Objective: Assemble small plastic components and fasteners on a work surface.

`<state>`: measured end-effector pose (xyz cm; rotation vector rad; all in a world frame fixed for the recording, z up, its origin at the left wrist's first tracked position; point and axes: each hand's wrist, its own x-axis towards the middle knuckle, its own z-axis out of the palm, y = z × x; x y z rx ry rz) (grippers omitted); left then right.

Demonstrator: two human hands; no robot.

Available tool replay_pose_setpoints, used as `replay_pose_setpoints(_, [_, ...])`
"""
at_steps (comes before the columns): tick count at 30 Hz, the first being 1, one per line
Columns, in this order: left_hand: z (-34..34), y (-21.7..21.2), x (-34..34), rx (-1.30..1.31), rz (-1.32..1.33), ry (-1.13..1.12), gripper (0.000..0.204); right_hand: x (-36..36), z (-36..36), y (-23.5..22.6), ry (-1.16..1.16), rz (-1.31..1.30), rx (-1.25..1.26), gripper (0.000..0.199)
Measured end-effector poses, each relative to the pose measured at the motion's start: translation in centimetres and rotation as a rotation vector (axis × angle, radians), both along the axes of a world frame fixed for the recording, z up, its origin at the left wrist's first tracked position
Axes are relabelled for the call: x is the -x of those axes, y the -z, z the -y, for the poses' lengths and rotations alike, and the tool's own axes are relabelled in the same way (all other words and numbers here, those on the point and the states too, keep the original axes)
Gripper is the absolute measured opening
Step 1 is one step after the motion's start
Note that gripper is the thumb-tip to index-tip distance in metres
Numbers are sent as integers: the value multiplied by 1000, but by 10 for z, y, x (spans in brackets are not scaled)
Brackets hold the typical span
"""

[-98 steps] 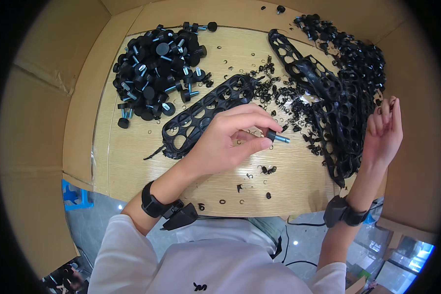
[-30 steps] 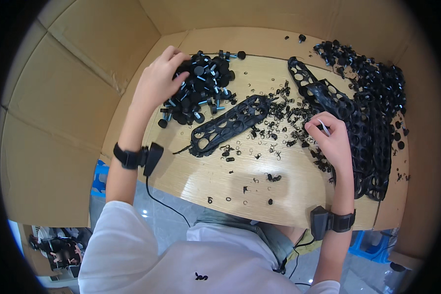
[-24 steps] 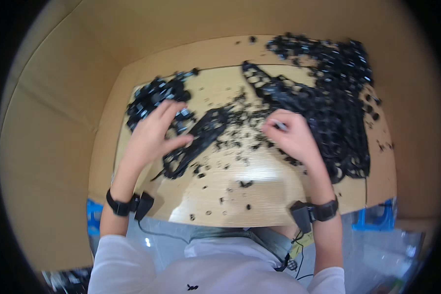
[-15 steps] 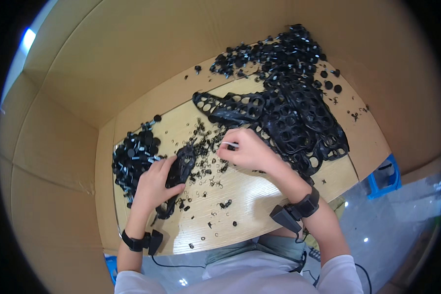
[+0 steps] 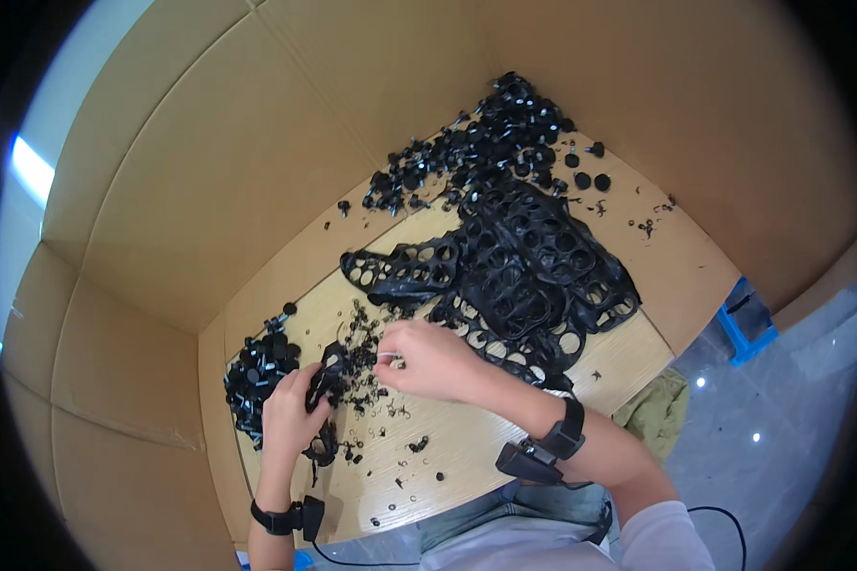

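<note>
My left hand (image 5: pixel 293 411) grips a small black rubber sheet with holes (image 5: pixel 330 379) at the left of the table, thumb on its near side. Part of the sheet hangs below the hand. My right hand (image 5: pixel 430 362) is closed in a pinch around a thin, pale stick-like tool (image 5: pixel 391 356), most of it hidden by the fingers. Between the hands lie many small black rubber rings and scraps (image 5: pixel 360 347). Just left of my left hand is a heap of black round-headed knobs with metal studs (image 5: pixel 257 376).
Large black perforated rubber sheets (image 5: pixel 533 257) lie in a pile right of centre. Behind them spreads another heap of black studded knobs (image 5: pixel 476 143). Tall cardboard walls (image 5: pixel 352 114) enclose the wooden table (image 5: pixel 486 447). A blue stool (image 5: pixel 747 324) stands at the right.
The view has shifted, so the table's things appear lower and further left. My left hand keeps its grip on the small rubber sheet; my right hand still pinches the pale tool near the scraps.
</note>
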<state>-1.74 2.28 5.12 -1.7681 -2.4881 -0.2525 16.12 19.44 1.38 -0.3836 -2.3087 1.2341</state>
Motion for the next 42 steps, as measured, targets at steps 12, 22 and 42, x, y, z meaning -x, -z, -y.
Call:
replay_pose_setpoints(12, [-75, -64, -10, -330, 1001, 71, 34, -11, -10, -25, 221, -681, 130, 10])
replay_pose_setpoints(22, [-160, -58, -55, -125, 1395, 78, 61, -44, -55, -33, 733, -1041, 12, 12])
replay_pose_setpoints(42, [24, -50, -23, -159, 863, 143, 50, 1, -42, 10, 10, -61, 0, 16])
